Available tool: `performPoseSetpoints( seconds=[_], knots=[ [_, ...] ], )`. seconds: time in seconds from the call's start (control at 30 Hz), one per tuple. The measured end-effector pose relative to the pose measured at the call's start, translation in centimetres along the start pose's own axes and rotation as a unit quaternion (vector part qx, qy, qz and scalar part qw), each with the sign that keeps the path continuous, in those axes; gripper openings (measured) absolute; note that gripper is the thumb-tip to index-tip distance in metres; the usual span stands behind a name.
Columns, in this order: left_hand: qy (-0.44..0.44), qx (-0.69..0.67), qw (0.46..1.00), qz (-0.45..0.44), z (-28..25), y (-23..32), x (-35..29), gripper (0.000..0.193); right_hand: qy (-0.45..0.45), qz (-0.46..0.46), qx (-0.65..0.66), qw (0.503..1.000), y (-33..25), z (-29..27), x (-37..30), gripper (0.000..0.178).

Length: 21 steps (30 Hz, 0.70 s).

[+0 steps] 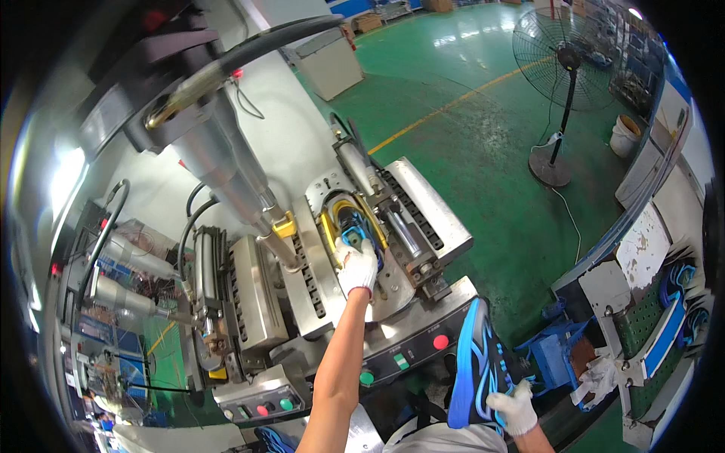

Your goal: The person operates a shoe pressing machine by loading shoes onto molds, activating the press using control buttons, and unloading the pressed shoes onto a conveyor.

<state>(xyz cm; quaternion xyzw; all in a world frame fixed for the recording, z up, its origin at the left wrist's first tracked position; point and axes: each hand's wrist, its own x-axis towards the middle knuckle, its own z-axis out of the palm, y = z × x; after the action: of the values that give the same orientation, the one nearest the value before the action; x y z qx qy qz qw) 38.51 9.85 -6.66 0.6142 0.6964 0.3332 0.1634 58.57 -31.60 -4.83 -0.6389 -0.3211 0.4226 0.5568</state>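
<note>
My left hand (359,266), in a white knit glove, reaches into the press machine. Its fingers are closed on a dark and blue shoe (351,224) lying between the yellow pads (330,235) of the machine's cradle; the hand covers part of that shoe. At the lower right my right hand (515,409), also gloved, grips a blue and black sneaker (477,370). This sneaker stands on end, its thick blue sole toward the left, in front of the control panel (411,351) with its green and red buttons.
A thick metal press cylinder (226,170) hangs left of the cradle, and a horizontal cylinder (393,219) lies to its right. A blue crate (555,351) sits at right beside a rack (642,362) holding shoes. A pedestal fan (563,113) stands on the green floor.
</note>
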Motion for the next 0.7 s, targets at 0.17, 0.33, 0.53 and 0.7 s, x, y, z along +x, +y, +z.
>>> performPoseSetpoints(
  seconds=[0.17, 0.33, 0.53, 0.7],
  knots=[
    [0.032, 0.127, 0.991, -0.003, 3.9, -6.7, 3.4, 0.077, 0.030, 0.104, 0.180, 0.978, -3.0, -0.2, -2.1, 0.063],
    [-0.098, -0.118, 0.976, -0.156, -7.9, -0.2, 1.2, 0.052, -0.017, 0.198, -0.006, 0.980, -2.6, -0.4, 2.6, 0.044],
    [-0.042, -0.266, 0.961, -0.059, -15.4, -3.1, -15.4, 0.041, -0.121, 0.008, -0.102, 0.987, -6.9, 5.2, 12.1, 0.045],
    [-0.102, -0.322, 0.914, -0.226, -23.4, -7.1, -32.1, 0.048, -0.278, 0.046, -0.140, 0.949, -12.0, 19.7, 29.6, 0.045]
  ],
)
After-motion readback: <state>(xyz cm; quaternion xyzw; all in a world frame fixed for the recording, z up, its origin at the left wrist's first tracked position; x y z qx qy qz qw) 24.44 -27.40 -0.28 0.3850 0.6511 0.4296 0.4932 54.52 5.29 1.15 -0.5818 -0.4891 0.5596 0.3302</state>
